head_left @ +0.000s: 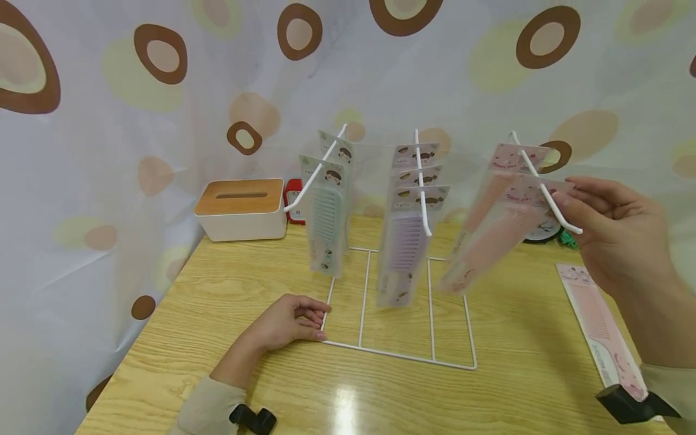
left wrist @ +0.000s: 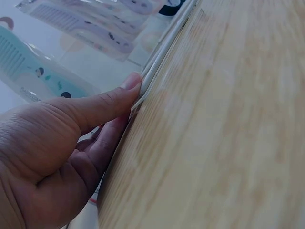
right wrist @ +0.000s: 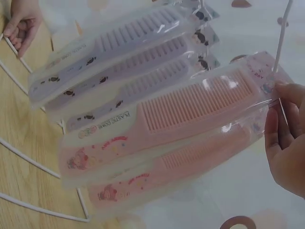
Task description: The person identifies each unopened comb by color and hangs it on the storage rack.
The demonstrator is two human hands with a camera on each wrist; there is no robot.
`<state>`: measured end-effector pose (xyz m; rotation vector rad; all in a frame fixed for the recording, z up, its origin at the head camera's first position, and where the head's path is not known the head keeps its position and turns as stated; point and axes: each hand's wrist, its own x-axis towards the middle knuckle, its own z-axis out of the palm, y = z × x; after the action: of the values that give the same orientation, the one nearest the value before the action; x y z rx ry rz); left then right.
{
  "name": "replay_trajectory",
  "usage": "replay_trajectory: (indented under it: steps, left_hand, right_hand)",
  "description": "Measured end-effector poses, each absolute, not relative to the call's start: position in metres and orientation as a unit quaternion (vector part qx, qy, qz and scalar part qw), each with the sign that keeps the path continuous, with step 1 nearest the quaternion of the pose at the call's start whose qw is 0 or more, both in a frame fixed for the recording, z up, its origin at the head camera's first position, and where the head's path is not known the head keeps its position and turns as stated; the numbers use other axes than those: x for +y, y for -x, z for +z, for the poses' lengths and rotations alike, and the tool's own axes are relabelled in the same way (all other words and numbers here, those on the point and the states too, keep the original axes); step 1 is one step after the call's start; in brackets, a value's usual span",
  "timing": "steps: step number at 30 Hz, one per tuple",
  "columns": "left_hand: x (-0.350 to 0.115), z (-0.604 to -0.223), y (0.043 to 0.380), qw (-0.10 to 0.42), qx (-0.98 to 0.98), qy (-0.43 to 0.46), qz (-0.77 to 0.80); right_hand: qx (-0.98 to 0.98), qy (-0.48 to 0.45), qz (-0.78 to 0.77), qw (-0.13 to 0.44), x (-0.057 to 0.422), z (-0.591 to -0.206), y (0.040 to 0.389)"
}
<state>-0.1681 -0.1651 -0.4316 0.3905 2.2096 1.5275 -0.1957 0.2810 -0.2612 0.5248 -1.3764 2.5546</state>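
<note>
My right hand (head_left: 622, 232) pinches the top card of a packaged pink comb (head_left: 492, 251) that hangs tilted on the right prong of a white wire rack (head_left: 399, 355). In the right wrist view the prong passes through the card of this pink comb (right wrist: 195, 107). Behind it hangs another packaged pink comb (head_left: 486, 199). Several packaged purple combs (head_left: 406, 244) fill the middle prong, and green combs (head_left: 325, 214) hang on the left one. At the rack's front left corner, my left hand (head_left: 288, 320) grips the base wire between thumb and fingers.
One more packaged pink comb (head_left: 592, 314) lies on the wooden table (head_left: 244, 296) at the right. A tissue box (head_left: 241, 211) with a wooden lid stands at the back left, beside a red clock (head_left: 295, 199). A round dark-rimmed object (head_left: 545, 231) is partly hidden behind the right prong.
</note>
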Motion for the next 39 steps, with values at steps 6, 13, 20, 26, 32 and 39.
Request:
replay_trajectory:
  steps: [6, 13, 20, 26, 32, 39]
  left_hand:
    - [-0.165, -0.431, 0.168, 0.213, 0.795, -0.143, 0.55]
    - [-0.165, -0.431, 0.167, 0.211, 0.794, -0.142, 0.553]
    - [-0.164, -0.432, 0.167, 0.212, 0.793, -0.142, 0.553]
    - [-0.165, -0.431, 0.166, 0.209, 0.797, -0.143, 0.548]
    - [-0.166, -0.431, 0.166, 0.212, 0.795, -0.143, 0.55]
    - [-0.165, -0.432, 0.165, 0.214, 0.794, -0.139, 0.552]
  right_hand:
    - [-0.456, -0.165, 0.866, 0.117, 0.279, -0.261, 0.205]
    - [-0.458, -0.197, 0.861, 0.103, 0.285, -0.265, 0.207]
    - [-0.516, -0.219, 0.826, 0.06, 0.306, -0.274, 0.209]
    - [-0.629, -0.147, 0.762, 0.045, 0.331, -0.288, 0.216]
    - [-0.685, -0.114, 0.719, 0.04, 0.359, -0.312, 0.228]
    - [-0.881, -0.014, 0.471, 0.045, 0.395, -0.345, 0.241]
